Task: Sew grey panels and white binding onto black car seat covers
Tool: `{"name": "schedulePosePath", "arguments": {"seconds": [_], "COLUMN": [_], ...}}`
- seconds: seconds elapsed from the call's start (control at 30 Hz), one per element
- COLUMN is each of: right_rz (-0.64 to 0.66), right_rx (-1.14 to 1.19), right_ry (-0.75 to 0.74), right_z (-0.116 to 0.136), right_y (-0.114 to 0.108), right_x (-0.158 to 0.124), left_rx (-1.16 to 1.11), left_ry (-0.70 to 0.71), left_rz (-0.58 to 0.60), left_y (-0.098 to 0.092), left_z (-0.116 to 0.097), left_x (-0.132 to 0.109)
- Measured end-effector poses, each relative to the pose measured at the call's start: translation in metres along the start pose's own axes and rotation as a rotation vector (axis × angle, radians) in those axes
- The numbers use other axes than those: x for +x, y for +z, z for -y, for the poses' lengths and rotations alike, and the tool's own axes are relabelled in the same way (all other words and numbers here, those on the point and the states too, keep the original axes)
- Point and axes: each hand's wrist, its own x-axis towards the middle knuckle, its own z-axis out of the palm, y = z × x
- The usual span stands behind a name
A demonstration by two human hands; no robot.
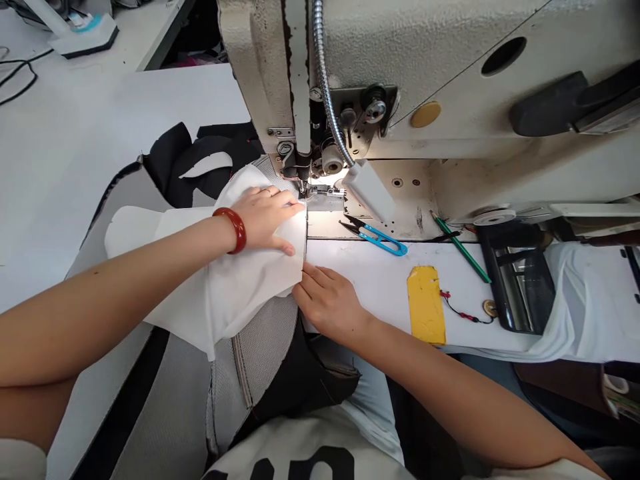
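White fabric (235, 293) lies over a grey and black fabric piece (185, 387), its right edge running up to the presser foot (303, 190) of a sewing machine (425, 80). My left hand (265, 217), below a red bangle (233, 230), rests flat on the white fabric with its fingers spread, close to the needle area. Lower down, my right hand (327, 297) pinches the right edge of the white fabric between thumb and fingers. The needle tip is too small to make out.
Blue thread snips (383, 240) lie right of the presser foot, under a white lamp head (369, 189). Farther right are a green pencil (465, 250), a yellow card (426, 305), a beaded cord (467, 315) and a black tray (520, 287). White cloth (585, 300) hangs at the right.
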Motion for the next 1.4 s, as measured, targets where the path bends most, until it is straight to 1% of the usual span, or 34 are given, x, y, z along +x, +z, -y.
{"name": "schedulePosePath", "arguments": {"seconds": [0.1, 0.2, 0.27, 0.33, 0.4, 0.43, 0.5, 0.57, 0.63, 0.67, 0.73, 0.77, 0.8, 0.87, 0.93, 1.03, 1.1, 1.13, 1.2, 1.3, 1.37, 1.4], "right_rz": [0.068, 0.155, 0.199, 0.209, 0.178, 0.151, 0.106, 0.132, 0.248, 0.319, 0.417, 0.428, 0.421, 0.379, 0.365, 0.402, 0.434, 0.445, 0.439, 0.354, 0.307, 0.295], "right_rx": [0.014, 0.039, 0.067, 0.125, 0.227, 0.300, 0.502, 0.773, 1.040, 1.156, 1.350, 1.424, 1.478, 1.513, 1.484, 1.397, 1.288, 1.193, 0.916, 0.516, 0.375, 0.330], "right_ry": [0.025, 0.056, 0.086, 0.132, 0.221, 0.292, 0.496, 0.740, 0.946, 1.013, 1.077, 1.085, 1.090, 1.099, 1.085, 1.021, 0.937, 0.881, 0.724, 0.354, 0.135, 0.074], "right_z": [-0.006, -0.017, -0.023, -0.026, -0.023, -0.019, -0.009, 0.000, 0.006, 0.008, 0.009, 0.010, 0.010, 0.012, 0.014, 0.014, 0.009, 0.005, -0.006, -0.022, -0.028, -0.030], "right_y": [0.000, 0.002, 0.004, 0.004, 0.000, -0.004, -0.015, -0.026, -0.035, -0.037, -0.041, -0.042, -0.043, -0.046, -0.049, -0.052, -0.051, -0.050, -0.043, -0.024, -0.011, -0.006], "right_x": [0.004, 0.011, 0.015, 0.016, 0.011, 0.006, -0.006, -0.016, -0.019, -0.018, -0.008, -0.002, 0.005, 0.017, 0.025, 0.028, 0.027, 0.025, 0.020, 0.010, 0.003, 0.002], "left_rx": [0.018, 0.040, 0.058, 0.104, 0.172, 0.202, 0.238, 0.245, 0.228, 0.210, 0.166, 0.148, 0.138, 0.146, 0.173, 0.186, 0.179, 0.183, 0.196, 0.178, 0.148, 0.138], "left_ry": [-0.011, -0.005, 0.015, 0.047, 0.092, 0.115, 0.130, 0.076, -0.030, -0.087, -0.195, -0.238, -0.270, -0.299, -0.289, -0.260, -0.264, -0.274, -0.285, -0.264, -0.254, -0.256], "left_rz": [0.011, -0.006, -0.042, -0.106, -0.160, -0.160, -0.097, -0.017, 0.010, 0.006, 0.003, 0.013, 0.032, 0.082, 0.124, 0.153, 0.182, 0.193, 0.204, 0.155, 0.118, 0.100], "left_y": [-0.002, 0.002, 0.007, 0.012, 0.014, 0.014, 0.013, 0.009, 0.005, 0.003, -0.002, -0.006, -0.009, -0.015, -0.019, -0.022, -0.021, -0.021, -0.018, -0.012, -0.007, -0.005], "left_z": [0.003, 0.007, 0.009, 0.010, 0.005, 0.001, -0.012, -0.030, -0.046, -0.053, -0.063, -0.066, -0.067, -0.067, -0.067, -0.068, -0.071, -0.073, -0.077, -0.077, -0.074, -0.072], "left_x": [0.007, 0.009, 0.007, 0.002, -0.005, -0.009, -0.017, -0.023, -0.027, -0.027, -0.026, -0.024, -0.023, -0.019, -0.017, -0.013, -0.011, -0.010, -0.010, -0.012, -0.012, -0.011]}}
